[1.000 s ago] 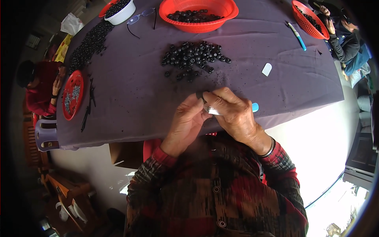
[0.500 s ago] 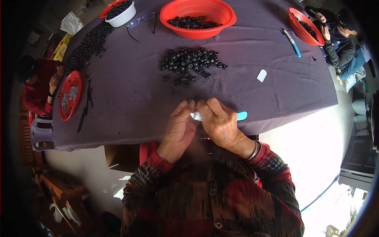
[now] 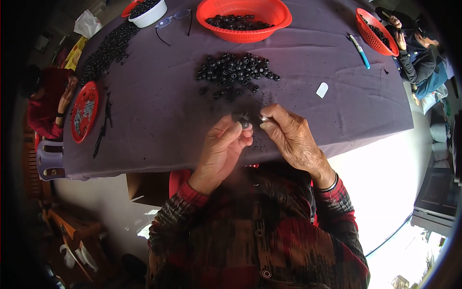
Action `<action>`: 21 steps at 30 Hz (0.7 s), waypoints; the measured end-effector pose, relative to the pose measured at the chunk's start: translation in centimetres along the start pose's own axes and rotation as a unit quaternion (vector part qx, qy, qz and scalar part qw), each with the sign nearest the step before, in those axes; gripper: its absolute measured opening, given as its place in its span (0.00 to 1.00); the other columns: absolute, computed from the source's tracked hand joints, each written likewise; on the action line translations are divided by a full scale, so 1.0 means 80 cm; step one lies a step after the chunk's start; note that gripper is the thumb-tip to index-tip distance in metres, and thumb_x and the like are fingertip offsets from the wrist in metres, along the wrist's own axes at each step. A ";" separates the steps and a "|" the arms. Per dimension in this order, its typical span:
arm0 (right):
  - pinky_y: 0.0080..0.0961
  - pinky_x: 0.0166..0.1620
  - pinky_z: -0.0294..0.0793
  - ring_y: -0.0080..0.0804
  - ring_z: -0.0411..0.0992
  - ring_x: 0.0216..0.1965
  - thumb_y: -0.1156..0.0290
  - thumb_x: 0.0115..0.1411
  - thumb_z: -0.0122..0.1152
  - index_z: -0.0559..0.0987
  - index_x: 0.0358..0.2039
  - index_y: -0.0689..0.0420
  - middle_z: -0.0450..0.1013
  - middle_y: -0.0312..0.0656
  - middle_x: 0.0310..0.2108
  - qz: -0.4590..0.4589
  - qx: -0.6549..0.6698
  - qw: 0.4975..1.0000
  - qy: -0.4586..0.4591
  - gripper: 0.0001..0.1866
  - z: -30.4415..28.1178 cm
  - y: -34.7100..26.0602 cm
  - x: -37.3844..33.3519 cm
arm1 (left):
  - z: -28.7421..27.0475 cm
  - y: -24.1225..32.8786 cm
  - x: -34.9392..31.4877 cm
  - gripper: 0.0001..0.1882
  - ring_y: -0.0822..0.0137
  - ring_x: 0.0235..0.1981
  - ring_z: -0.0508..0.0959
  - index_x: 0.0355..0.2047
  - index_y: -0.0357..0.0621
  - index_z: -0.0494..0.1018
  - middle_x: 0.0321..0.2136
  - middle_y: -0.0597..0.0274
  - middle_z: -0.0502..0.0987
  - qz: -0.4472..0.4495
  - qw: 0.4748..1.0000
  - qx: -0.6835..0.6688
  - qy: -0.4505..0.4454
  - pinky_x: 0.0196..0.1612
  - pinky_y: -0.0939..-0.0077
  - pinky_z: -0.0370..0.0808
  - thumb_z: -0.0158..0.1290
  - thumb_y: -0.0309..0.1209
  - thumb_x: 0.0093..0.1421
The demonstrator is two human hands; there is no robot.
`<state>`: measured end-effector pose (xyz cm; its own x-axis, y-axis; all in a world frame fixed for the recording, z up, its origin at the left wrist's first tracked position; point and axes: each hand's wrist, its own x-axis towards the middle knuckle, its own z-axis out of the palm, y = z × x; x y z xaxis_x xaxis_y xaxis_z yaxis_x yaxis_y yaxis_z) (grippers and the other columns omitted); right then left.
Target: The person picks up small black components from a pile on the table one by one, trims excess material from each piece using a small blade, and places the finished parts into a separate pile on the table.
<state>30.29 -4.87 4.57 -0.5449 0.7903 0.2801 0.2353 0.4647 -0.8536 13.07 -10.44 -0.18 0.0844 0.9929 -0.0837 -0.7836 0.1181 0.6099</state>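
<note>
Above the near table edge, my left hand point(image 3: 222, 142) is closed, pinching a small round black piece point(image 3: 244, 123) between thumb and fingers. Just right of it and a little apart, my right hand point(image 3: 293, 139) is closed on a small tool with a shiny silvery tip point(image 3: 264, 118); its handle is hidden behind the hand. Beyond both hands lies a loose pile of small round black pieces point(image 3: 236, 70), several showing a hollow opening. Dark crumbs are scattered on the cloth around the pile.
On the purple tablecloth point(image 3: 159, 106) stand a red basin point(image 3: 284, 24), a white tub point(image 3: 149, 18), a red basket point(image 3: 370, 33) and a red tray point(image 3: 77, 132). Glasses point(image 3: 166, 21), a blue pen-like tool point(image 3: 358, 50) and a white tag point(image 3: 322, 89) lie there. Two people sit at the sides.
My hands have moved up and apart; a black piece now shows in the left. The blue handle seen behind my right hand has gone out of sight.
</note>
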 end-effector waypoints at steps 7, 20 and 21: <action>0.27 0.32 0.71 0.42 0.72 0.28 0.77 0.60 0.54 0.72 0.39 0.60 0.71 0.44 0.29 -0.097 -0.022 0.995 -0.004 0.06 0.011 0.007 -0.001 | 0.000 -0.004 -0.002 0.04 0.74 0.35 0.71 0.35 0.46 0.74 0.33 0.66 0.76 -0.002 1.000 0.012 0.008 0.40 0.76 0.70 0.49 0.28 0.63; 0.33 0.26 0.70 0.47 0.73 0.25 0.71 0.58 0.59 0.73 0.33 0.57 0.71 0.43 0.26 -0.069 -0.154 0.986 0.007 0.06 0.019 -0.004 -0.003 | 0.000 -0.012 -0.004 0.04 0.74 0.32 0.77 0.29 0.48 0.72 0.32 0.64 0.78 -0.016 0.999 -0.012 0.047 0.39 0.76 0.74 0.50 0.26 0.62; 0.33 0.26 0.71 0.47 0.73 0.25 0.71 0.58 0.59 0.72 0.32 0.58 0.71 0.44 0.25 -0.064 -0.156 0.986 0.007 0.06 0.019 -0.007 -0.002 | 0.000 -0.012 -0.005 0.04 0.74 0.33 0.77 0.30 0.48 0.73 0.32 0.64 0.78 -0.013 0.999 -0.022 0.046 0.40 0.76 0.74 0.50 0.26 0.62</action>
<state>29.02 -5.82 4.34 -0.5756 0.7219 0.3842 0.4030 0.6592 -0.6349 13.77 -10.95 -0.74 0.0509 0.9838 -0.1722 -0.8086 0.1418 0.5711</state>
